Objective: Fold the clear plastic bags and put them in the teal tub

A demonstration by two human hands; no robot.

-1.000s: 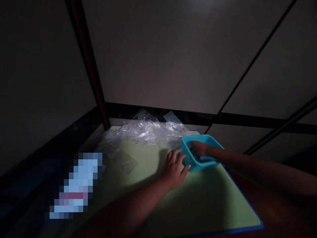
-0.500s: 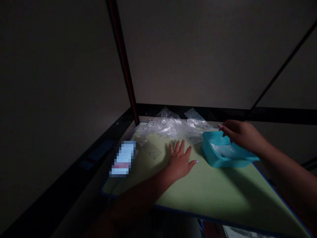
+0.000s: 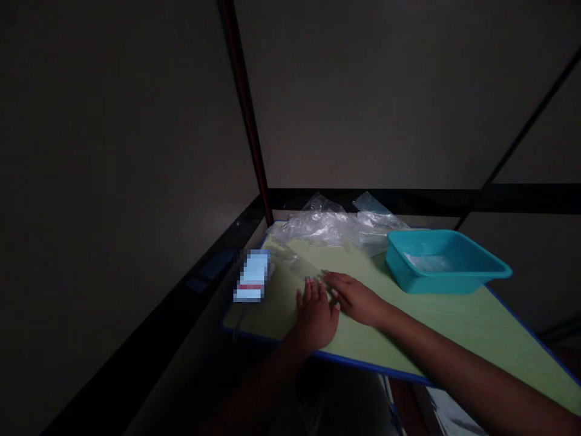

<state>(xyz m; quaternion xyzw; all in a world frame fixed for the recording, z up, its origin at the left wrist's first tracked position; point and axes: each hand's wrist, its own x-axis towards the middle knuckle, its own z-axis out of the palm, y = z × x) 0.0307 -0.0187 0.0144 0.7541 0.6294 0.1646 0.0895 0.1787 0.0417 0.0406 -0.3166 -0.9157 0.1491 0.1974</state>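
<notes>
One teal basin (image 3: 436, 285), translucent plastic (image 3: 427, 263) inside

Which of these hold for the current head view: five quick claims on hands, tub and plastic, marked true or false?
1. The teal tub stands to the right of both hands. True.
2. The right hand is inside the tub. False: it is beside the left hand, over the tabletop.
3. The crumpled clear plastic lies along the table's near edge. False: it lies along the far edge.
4. The bright pixelated object is left of both hands. True.
5. A lid covers the tub. False: its top is open.
</notes>
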